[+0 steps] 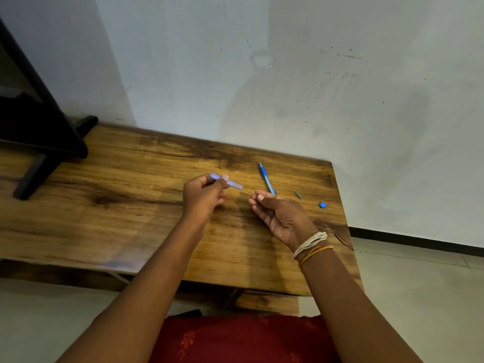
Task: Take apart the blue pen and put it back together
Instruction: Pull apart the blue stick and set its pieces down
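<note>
My left hand (203,196) pinches a translucent blue pen barrel piece (234,183) above the wooden table (117,205), its open end pointing right. My right hand (281,217) hovers just to the right, thumb and forefinger pressed together on something thin; a fine line shows between the fingertips and the barrel, too small to identify. A blue pen part with a pointed tip (267,178) lies on the table beyond my right hand. Farther right lie a small grey piece (298,195) and a small blue piece (323,205).
A black stand and screen (39,132) occupy the table's far left. A white wall runs behind the table. The table's right edge is close to the small blue piece, with pale floor beyond. Red cloth (235,339) covers my lap.
</note>
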